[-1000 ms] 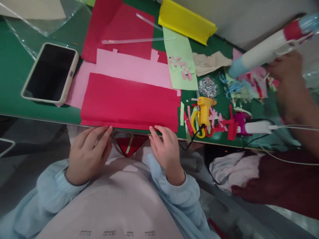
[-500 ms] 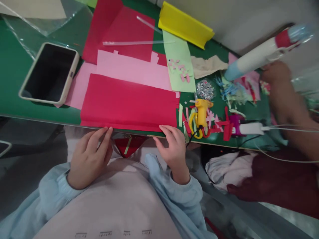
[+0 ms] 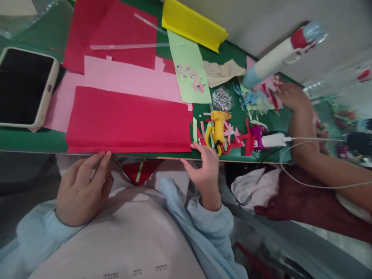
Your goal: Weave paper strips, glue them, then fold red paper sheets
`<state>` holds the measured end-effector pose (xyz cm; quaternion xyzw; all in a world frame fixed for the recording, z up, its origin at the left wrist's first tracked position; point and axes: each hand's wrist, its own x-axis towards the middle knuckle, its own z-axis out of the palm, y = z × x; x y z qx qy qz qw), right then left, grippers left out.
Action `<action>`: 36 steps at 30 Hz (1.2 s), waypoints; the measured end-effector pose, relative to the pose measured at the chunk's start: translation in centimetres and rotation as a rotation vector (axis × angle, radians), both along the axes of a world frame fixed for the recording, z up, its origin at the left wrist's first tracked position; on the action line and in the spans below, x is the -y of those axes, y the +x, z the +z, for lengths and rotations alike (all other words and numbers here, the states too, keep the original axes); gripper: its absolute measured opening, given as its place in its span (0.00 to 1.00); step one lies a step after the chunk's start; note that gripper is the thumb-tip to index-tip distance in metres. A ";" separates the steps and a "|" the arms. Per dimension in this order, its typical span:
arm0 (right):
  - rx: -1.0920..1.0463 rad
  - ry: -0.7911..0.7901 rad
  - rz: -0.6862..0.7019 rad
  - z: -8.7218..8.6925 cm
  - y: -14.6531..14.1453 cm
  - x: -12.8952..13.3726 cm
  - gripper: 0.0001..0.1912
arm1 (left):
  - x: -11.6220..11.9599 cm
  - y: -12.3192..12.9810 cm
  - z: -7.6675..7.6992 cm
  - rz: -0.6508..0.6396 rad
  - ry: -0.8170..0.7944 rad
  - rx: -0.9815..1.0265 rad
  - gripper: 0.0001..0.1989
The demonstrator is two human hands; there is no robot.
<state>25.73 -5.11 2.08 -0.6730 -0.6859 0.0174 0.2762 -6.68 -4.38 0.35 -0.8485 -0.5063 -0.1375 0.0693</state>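
Note:
A large red sheet (image 3: pixel 130 120), felt or paper, lies along the table's front edge with a narrow strip folded up along its near side. My left hand (image 3: pixel 84 186) rests its outstretched fingertips on that fold, left of the middle. At the fold's right end, the fingertips of my right hand (image 3: pixel 205 170) touch the corner, thumb held apart below the table edge. Neither hand grips anything. Pink sheets (image 3: pixel 130 77) and another red sheet (image 3: pixel 124 35) lie beyond.
A phone (image 3: pixel 26 87) lies at left. To the right are a yellow glue gun (image 3: pixel 219 126), scissors, scraps, a tub of beads (image 3: pixel 222 99) and a purple plug adapter (image 3: pixel 257 137) with cables. A bottle (image 3: pixel 270 64) leans further back. A co-worker's hand (image 3: pixel 293 97) reaches in at right.
The view has shifted right. My right hand has slid right along the fold to the corner; my left hand stays at the fold. The co-worker's hand has left the bottle.

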 end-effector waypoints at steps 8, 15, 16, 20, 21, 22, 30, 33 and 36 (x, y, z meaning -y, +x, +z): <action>0.065 0.019 0.019 -0.1 -0.1 0.2 0.22 | 0.1 -0.2 0.0 -0.015 -0.018 -0.019 0.43; 0.195 -0.001 0.051 -0.1 -0.3 0.6 0.15 | -0.1 0.0 0.4 -0.038 -0.006 -0.035 0.41; 0.210 0.012 0.058 -0.1 -0.3 0.6 0.14 | -0.1 0.0 0.4 -0.042 -0.001 -0.037 0.41; 0.241 0.081 0.064 -0.4 -0.3 0.7 0.11 | -0.1 0.1 0.3 -0.059 0.016 -0.016 0.41; 0.245 0.095 0.065 -0.4 -0.4 0.7 0.11 | -0.1 0.1 0.2 -0.056 0.034 0.007 0.41; 0.248 0.104 0.065 -0.5 -0.4 0.7 0.11 | -0.2 0.1 0.1 -0.050 0.053 0.034 0.40; 0.241 0.108 0.067 -0.9 -0.4 0.7 0.11 | -0.4 0.1 0.0 -0.036 0.060 0.091 0.39; 0.252 0.118 0.065 -0.9 -0.5 0.8 0.10 | -0.6 -0.1 0.1 -0.035 0.062 0.092 0.40; 0.280 0.136 0.089 -0.9 -0.6 1.0 0.10 | -1.0 -0.3 0.1 -0.026 0.071 0.083 0.39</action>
